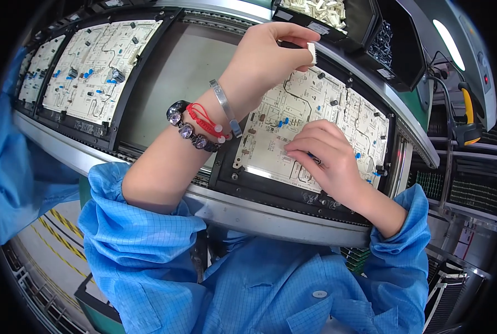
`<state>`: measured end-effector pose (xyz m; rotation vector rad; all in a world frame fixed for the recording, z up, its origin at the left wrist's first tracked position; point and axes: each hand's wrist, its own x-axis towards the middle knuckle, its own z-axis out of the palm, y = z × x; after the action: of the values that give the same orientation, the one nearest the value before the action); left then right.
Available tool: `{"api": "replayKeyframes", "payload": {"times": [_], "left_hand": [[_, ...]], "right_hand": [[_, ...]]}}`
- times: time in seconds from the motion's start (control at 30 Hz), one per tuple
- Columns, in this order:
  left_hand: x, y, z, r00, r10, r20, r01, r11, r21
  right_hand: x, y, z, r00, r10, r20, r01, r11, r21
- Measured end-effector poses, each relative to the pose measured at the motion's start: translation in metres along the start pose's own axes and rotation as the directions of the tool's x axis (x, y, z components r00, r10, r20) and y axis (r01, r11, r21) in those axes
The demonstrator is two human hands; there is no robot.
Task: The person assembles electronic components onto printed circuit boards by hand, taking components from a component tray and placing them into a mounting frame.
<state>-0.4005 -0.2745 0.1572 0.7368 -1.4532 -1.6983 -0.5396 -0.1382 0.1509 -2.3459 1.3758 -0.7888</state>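
Pinching a white connector (312, 53), the left hand (282, 53) is closed at twelve o'clock over the circuit board (313, 103); the right hand (329, 158) curls at six o'clock, its closure and hold indeterminable.

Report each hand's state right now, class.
Left hand: closed, pinching a small white connector.
Right hand: curled over the circuit board; whether holding anything cannot be told.

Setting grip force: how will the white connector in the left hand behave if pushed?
The white connector is likely light: it's small, pinched in the left hand. Probably stiff: straight outline, no visible sag. Its fine-toothed edge may be fragile if pressed.
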Motion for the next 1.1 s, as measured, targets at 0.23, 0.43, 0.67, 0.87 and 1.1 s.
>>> {"api": "replayKeyframes", "payload": {"times": [0.23, 0.43, 0.67, 0.87, 1.1], "left_hand": [[-0.002, -0.002, 0.003, 0.999, -0.032, -0.036, 0.028, 0.993, -0.118], [0.0, -0.002, 0.005, 0.999, 0.043, 0.018, -0.043, 0.999, 0.01], [-0.003, -0.007, 0.0, 0.993, -0.081, 0.087, 0.074, 0.993, 0.087], [-0.007, -0.015, 0.018, 0.995, -0.007, 0.103, -0.002, 0.996, 0.089], [-0.016, -0.02, 0.029, 0.99, -0.032, 0.139, 0.008, 0.984, 0.176]], "right_hand": [[-0.002, -0.006, 0.004, 1.0, -0.015, -0.011, 0.014, 0.994, -0.104], [-0.001, -0.011, -0.002, 0.994, -0.098, 0.042, 0.105, 0.97, -0.218], [0.026, 0.024, -0.095, 0.947, 0.115, -0.299, -0.193, 0.95, -0.246], [0.027, 0.187, -0.172, 0.902, 0.323, -0.286, -0.412, 0.842, -0.349], [0.055, 0.176, -0.135, 0.95, 0.308, -0.06, -0.302, 0.846, -0.439]]}}
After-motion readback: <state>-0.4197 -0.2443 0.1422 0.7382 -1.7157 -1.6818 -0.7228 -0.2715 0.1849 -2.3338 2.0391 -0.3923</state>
